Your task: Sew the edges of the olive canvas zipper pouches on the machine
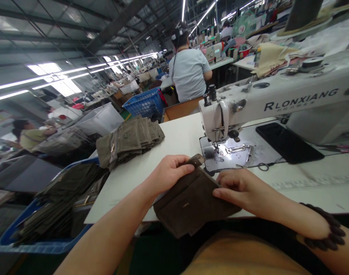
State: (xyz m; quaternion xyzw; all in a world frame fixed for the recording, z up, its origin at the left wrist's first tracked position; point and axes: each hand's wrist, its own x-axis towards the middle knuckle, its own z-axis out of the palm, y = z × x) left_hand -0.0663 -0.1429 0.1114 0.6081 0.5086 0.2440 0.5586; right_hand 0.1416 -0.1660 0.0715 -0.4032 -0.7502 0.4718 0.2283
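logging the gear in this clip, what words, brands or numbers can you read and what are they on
"RLONXIANG": on the arm of the white sewing machine.
Small print line under that brand: too small to read.
Tiny tag on the brown fabric pouch: too small to read.
Badge on the green fan: blurred.

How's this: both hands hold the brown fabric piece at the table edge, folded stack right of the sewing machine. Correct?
No. In the head view the folded stack lies left of the sewing machine. Left hand and right hand do hold the brown fabric piece at the table edge.
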